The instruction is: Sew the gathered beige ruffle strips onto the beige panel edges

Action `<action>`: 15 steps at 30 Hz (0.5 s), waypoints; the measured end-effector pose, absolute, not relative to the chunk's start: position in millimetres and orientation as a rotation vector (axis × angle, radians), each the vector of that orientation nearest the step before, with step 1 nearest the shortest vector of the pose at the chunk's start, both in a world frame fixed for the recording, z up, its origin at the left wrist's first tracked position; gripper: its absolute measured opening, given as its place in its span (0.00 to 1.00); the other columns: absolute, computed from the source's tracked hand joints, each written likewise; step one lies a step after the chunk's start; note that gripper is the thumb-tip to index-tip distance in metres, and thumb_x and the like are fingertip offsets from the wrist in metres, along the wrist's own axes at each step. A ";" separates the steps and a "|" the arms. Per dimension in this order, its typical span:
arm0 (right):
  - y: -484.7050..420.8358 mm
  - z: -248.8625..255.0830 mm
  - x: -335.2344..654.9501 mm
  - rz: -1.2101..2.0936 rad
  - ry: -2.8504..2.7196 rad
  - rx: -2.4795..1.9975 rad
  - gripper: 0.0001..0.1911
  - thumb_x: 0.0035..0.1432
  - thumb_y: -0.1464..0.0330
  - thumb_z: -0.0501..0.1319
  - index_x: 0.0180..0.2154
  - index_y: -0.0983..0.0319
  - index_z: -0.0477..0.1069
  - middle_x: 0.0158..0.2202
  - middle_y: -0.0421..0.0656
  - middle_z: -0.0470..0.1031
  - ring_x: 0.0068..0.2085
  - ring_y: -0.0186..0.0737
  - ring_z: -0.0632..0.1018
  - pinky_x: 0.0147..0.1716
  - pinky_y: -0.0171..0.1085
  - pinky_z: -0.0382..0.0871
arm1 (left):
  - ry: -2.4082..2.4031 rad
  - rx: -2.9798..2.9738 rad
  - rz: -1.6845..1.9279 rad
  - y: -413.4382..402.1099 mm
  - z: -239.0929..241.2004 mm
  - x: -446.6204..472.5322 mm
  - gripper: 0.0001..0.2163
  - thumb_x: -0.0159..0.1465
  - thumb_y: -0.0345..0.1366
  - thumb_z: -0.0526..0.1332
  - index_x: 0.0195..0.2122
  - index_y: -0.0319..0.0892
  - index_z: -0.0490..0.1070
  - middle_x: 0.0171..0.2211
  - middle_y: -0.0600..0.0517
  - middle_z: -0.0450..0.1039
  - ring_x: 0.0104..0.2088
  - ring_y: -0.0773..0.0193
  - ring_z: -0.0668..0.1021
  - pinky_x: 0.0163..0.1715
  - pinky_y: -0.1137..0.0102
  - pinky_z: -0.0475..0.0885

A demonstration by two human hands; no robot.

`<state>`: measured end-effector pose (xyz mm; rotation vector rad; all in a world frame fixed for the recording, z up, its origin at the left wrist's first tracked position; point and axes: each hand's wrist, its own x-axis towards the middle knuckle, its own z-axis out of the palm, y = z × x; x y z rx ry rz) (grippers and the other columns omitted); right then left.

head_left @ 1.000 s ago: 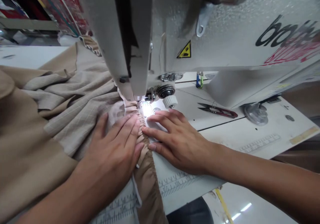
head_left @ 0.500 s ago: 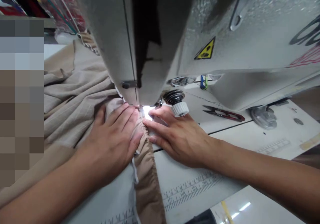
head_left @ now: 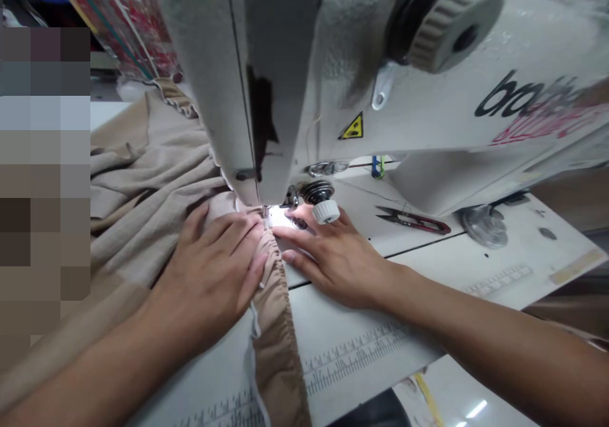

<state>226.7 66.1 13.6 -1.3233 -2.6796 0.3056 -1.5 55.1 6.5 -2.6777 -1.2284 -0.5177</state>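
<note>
At the left edge, part of the view is hidden by a pixelated block [head_left: 45,192]. Loose beige fabric [head_left: 143,186] is heaped left of the sewing machine head [head_left: 280,84], and its gathered seam [head_left: 276,332] is led under the presser foot [head_left: 267,216], which is half lost in glare. The left hand [head_left: 209,275] is pressed on the gathers, its fingers [head_left: 233,236] slightly spread. The right hand [head_left: 333,265] is laid flat just beside the seam, its fingers [head_left: 304,240] spread, not pinching. Red-handled thread snips [head_left: 412,221] are left on the white table [head_left: 523,249] at right. On the machine arm [head_left: 428,110], lettering [head_left: 509,94] is read as "bro", the rest blurred.
</note>
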 end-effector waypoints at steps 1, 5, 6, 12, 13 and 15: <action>67.2 14.5 227.8 0.328 -2.668 -1.321 0.25 0.77 0.54 0.45 0.66 0.52 0.66 0.68 0.49 0.65 0.68 0.55 0.64 0.68 0.62 0.52 | -1.236 -2.682 -0.521 54.4 6.2 -0.9 0.16 0.72 0.35 0.52 0.53 0.34 0.75 0.55 0.37 0.78 0.56 0.41 0.77 0.65 0.42 0.57; 74.1 18.2 232.9 0.357 -2.614 -1.312 0.24 0.77 0.56 0.46 0.60 0.58 0.72 0.64 0.50 0.70 0.66 0.53 0.67 0.68 0.59 0.54 | -1.286 -2.674 -0.525 52.5 5.9 2.2 0.17 0.72 0.36 0.52 0.54 0.35 0.75 0.55 0.37 0.78 0.56 0.41 0.77 0.64 0.40 0.56; 75.7 18.6 233.8 0.341 -2.601 -1.308 0.24 0.77 0.56 0.46 0.58 0.60 0.73 0.62 0.51 0.71 0.66 0.54 0.67 0.67 0.58 0.55 | -1.291 -2.669 -0.524 52.2 5.8 2.8 0.17 0.72 0.36 0.52 0.54 0.35 0.75 0.55 0.37 0.78 0.56 0.41 0.76 0.64 0.40 0.56; 78.2 16.3 235.7 0.265 -2.582 -1.293 0.23 0.77 0.57 0.47 0.57 0.62 0.73 0.60 0.54 0.73 0.64 0.56 0.68 0.65 0.59 0.59 | -1.273 -2.665 -0.507 52.4 4.6 3.1 0.18 0.73 0.35 0.52 0.56 0.32 0.74 0.55 0.37 0.78 0.57 0.40 0.76 0.63 0.39 0.58; 78.0 15.9 236.0 0.269 -2.582 -1.289 0.23 0.77 0.57 0.47 0.57 0.63 0.73 0.60 0.54 0.73 0.65 0.56 0.68 0.66 0.58 0.59 | -1.263 -2.666 -0.494 53.0 4.4 2.7 0.18 0.73 0.35 0.52 0.56 0.31 0.74 0.55 0.36 0.77 0.57 0.40 0.76 0.63 0.39 0.58; 77.6 15.2 236.8 0.275 -2.574 -1.273 0.23 0.77 0.57 0.47 0.57 0.64 0.73 0.60 0.54 0.72 0.64 0.55 0.68 0.66 0.57 0.59 | -1.248 -2.661 -0.475 54.9 4.2 1.7 0.19 0.73 0.36 0.51 0.56 0.29 0.73 0.54 0.35 0.77 0.56 0.39 0.76 0.62 0.38 0.59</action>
